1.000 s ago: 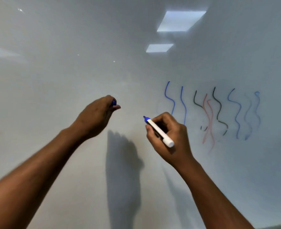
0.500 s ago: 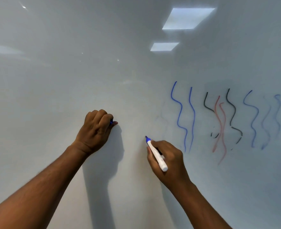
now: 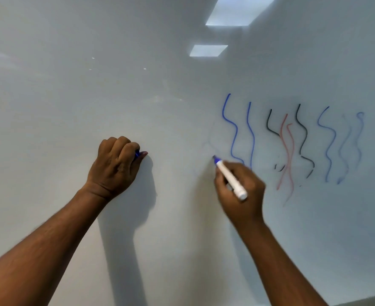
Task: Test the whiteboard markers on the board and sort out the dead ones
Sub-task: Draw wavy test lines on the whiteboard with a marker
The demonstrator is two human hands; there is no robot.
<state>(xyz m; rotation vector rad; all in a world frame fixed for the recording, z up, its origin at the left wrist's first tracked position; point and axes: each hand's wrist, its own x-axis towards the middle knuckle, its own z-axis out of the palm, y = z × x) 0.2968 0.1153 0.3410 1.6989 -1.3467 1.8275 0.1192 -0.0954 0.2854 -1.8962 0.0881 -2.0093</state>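
Observation:
My right hand point(image 3: 241, 191) grips a white marker with a blue tip point(image 3: 230, 177). Its tip touches the whiteboard point(image 3: 71, 96) just left of the blue squiggles point(image 3: 237, 133). A very faint, barely visible line runs above the tip. My left hand point(image 3: 115, 164) is curled into a fist against the board, and a small blue cap point(image 3: 137, 153) peeks out between thumb and fingers. To the right the board bears black lines point(image 3: 301, 133), red lines point(image 3: 285, 151) and paler blue test lines point(image 3: 347, 149).
Two ceiling lights reflect in the glossy board at the top right point(image 3: 239, 12). Shadows of both arms fall on the board below the hands. A dark edge shows at the bottom right corner point(image 3: 372, 300).
Both hands dropped lower and closer to the board. The left fist came to rest against it. The marker tip moved down to the surface beside the blue squiggles.

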